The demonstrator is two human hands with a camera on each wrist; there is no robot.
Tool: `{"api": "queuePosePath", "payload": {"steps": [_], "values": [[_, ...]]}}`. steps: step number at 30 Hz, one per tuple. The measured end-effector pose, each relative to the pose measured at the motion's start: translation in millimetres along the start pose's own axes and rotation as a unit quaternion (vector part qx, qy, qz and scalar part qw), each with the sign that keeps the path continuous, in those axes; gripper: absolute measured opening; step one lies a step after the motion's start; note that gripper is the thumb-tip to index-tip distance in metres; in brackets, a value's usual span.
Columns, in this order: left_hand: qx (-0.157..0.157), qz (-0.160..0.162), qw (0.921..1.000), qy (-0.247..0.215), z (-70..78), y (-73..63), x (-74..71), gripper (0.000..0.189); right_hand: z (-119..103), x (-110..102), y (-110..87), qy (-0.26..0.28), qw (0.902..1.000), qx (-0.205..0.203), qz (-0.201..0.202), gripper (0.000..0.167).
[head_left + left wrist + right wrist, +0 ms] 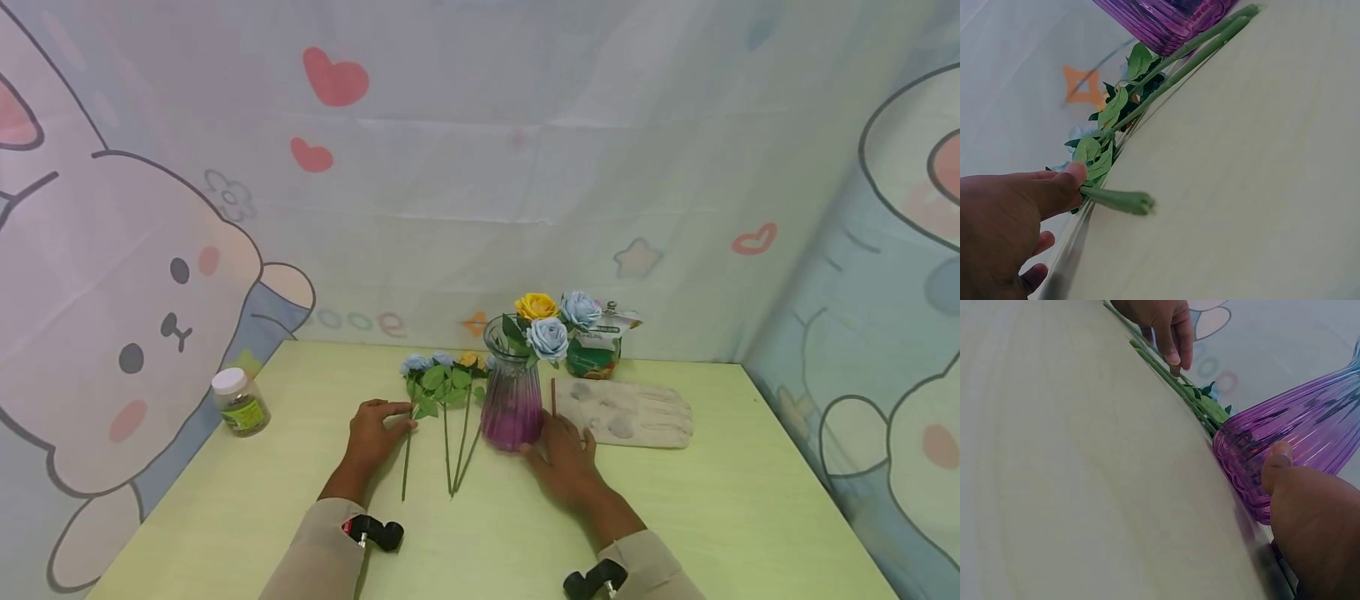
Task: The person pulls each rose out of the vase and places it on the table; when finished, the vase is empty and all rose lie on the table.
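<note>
My left hand point(375, 435) pinches the green stem of an artificial rose point(1116, 199) between thumb and fingertips, near its leaves. That stem lies apart from the other loose roses point(453, 375), blue and yellow, whose stems point towards me on the table. To their right a ribbed glass vase point(512, 408), purple at the base and clearer above, stands upright. One yellow rose point(537, 306) and two blue roses point(547, 339) lean out over its right rim. My right hand point(567, 462) holds the vase low on its right side, thumb against the glass point(1244, 447); its other fingers are partly hidden.
A small jar with a white lid point(242, 403) stands at the table's left edge. Behind the vase are a green-and-white packet point(596, 354) and a flat beige cloth item point(637, 412), with a thin brown stick point(553, 396) beside it. A printed curtain point(465, 192) backs the table.
</note>
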State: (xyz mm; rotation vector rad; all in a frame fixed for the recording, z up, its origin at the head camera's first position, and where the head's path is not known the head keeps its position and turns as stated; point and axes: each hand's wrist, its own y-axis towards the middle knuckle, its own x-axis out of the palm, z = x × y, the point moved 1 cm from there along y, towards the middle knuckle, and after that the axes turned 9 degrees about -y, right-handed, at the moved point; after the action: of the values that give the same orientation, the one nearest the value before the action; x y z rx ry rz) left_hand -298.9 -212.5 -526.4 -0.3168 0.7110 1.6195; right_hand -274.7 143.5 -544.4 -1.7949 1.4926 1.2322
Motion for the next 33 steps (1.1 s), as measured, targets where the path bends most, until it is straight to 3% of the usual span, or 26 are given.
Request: {"api": "queuePosePath", "payload": {"steps": [12,19,25,33], "values": [[-0.005,-0.011,0.9999,0.002,0.5,-0.7,0.7,0.034,-1,1,0.1,-0.008,0.9999,-0.003,0.014,0.078],[0.013,0.01,0.9999,0.001,0.9,-1.9,1.5,0.031,-3,-2,-2.1,0.004,0.9999,-0.004,0.012,0.077],[0.011,0.034,0.9993,-0.005,2.5,-4.3,-1.2,0.03,-3,0,-3.9,0.012,0.9996,-0.012,0.024,0.076],[0.047,0.062,0.996,-0.044,18.3,-1.9,-3.1,0.034,-1,1,-1.3,0.005,0.9998,-0.008,0.016,0.075]]}}
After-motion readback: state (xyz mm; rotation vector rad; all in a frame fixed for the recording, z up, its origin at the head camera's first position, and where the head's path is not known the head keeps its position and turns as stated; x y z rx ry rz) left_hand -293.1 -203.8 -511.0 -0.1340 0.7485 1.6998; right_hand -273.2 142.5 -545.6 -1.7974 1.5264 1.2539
